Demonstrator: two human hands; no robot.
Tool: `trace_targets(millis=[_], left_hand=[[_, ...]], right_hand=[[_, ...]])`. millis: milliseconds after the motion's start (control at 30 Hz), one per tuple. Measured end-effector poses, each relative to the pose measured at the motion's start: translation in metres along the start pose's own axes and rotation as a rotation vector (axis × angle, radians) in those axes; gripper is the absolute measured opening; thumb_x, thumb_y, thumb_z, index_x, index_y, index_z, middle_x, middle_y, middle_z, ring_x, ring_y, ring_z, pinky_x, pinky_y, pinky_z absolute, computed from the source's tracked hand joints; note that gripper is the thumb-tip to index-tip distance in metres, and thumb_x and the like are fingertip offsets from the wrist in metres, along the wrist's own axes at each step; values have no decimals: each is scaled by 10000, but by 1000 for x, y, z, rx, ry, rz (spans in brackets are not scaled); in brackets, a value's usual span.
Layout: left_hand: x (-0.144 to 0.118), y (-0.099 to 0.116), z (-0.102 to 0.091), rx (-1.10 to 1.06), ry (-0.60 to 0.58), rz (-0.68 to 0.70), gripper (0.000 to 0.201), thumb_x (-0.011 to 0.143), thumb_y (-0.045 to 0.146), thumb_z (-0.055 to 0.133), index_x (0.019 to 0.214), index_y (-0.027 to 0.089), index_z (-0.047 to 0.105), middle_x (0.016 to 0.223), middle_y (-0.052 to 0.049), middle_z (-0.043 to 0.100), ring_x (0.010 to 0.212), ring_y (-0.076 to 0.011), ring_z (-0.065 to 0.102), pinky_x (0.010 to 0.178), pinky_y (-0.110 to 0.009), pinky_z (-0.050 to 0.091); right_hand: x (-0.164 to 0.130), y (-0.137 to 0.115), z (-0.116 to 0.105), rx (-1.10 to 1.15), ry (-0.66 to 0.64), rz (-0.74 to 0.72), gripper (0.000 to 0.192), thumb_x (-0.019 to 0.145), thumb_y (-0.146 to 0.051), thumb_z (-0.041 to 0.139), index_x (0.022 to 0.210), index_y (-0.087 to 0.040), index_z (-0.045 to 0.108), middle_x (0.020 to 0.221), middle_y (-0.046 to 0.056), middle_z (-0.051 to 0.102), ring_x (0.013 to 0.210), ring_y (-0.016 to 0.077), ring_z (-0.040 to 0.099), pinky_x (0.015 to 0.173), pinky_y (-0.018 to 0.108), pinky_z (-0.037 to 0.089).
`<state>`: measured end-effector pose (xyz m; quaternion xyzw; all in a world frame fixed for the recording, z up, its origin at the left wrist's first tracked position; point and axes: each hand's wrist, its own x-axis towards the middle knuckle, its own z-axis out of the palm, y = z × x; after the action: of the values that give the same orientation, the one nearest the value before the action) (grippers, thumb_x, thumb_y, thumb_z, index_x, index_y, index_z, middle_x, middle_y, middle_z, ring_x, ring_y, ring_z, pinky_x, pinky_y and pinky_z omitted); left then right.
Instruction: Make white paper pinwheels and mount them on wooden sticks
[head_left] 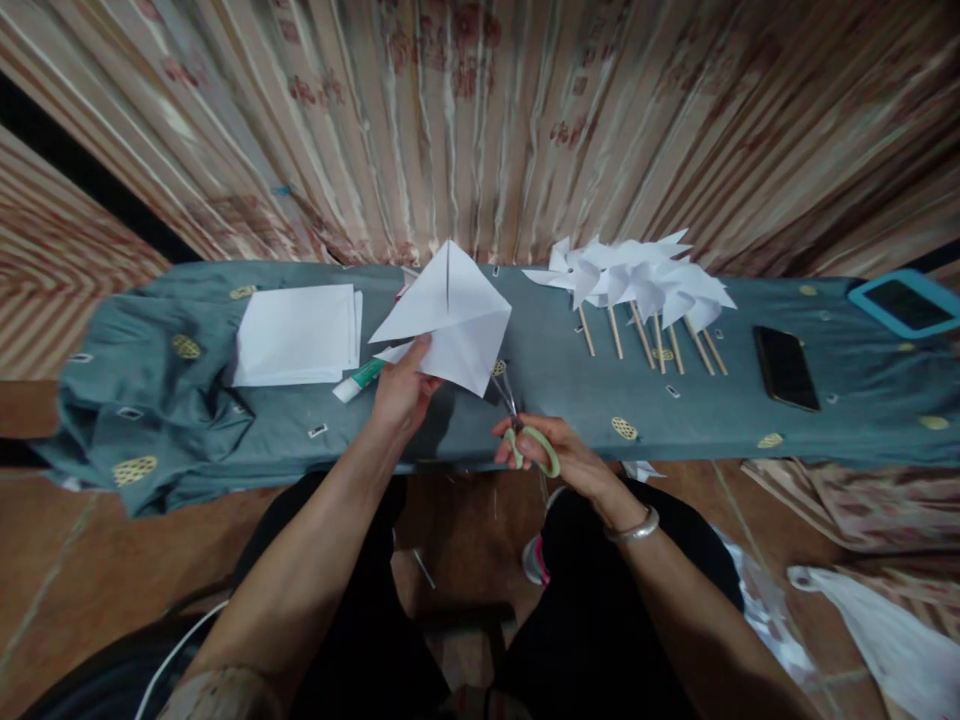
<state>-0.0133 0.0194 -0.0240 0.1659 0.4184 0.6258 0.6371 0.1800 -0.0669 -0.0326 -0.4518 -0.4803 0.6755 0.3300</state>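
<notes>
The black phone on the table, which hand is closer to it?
Right. The right hand, holding the scissors, is nearer the black phone; the left hand, holding the paper, is farther away.

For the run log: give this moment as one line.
left hand: holds folded white paper | right hand: grips scissors at paper's corner | beside: glue stick, paper stack

Wall: striped floral curtain (480, 120) hangs beyond my fingers.
Furniture: low bench under teal cloth (150, 400), spreading either side of my fingers.
Floor: brown tiles (60, 560) below them.
Light: dim.
</notes>
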Motion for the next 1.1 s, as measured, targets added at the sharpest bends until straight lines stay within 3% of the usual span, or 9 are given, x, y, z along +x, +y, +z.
trace_targets(millis=[267, 500, 833, 1100], left_hand=[[6, 4, 4, -1, 39, -44, 178, 843, 132, 625, 1013, 175, 656, 936, -25, 738, 799, -137, 692, 744, -245, 567], [10, 3, 1, 7, 16, 4, 237, 840, 156, 648, 1067, 225, 654, 937, -20, 742, 922, -156, 694, 781, -242, 589], [0, -4, 9, -7, -2, -99, 121, 876, 124, 599, 968, 180, 653, 912, -17, 714, 769, -123, 669, 773, -271, 577], [-5, -8, 8, 34, -36, -118, 126, 824, 129, 652, 939, 179, 647, 868, -20, 720, 821, -158, 692, 796, -290, 576]], right_hand=[[0, -6, 3, -20, -115, 65, 471, 707, -590, 757, 855, -155, 653, 705, 39, 697, 616, 114, 607, 548, 219, 462], [0, -3, 0, -53, -64, 109, 491, 673, -615, 767, 809, -159, 649, 676, 20, 670, 605, 101, 591, 530, 198, 443], [3, 0, 4, -29, -31, 63, 455, 686, -590, 768, 820, -166, 670, 663, 0, 668, 557, 79, 563, 501, 187, 422], [5, -2, 5, -31, -32, 30, 449, 704, -588, 754, 844, -169, 671, 659, -4, 670, 559, 84, 562, 516, 198, 435]])
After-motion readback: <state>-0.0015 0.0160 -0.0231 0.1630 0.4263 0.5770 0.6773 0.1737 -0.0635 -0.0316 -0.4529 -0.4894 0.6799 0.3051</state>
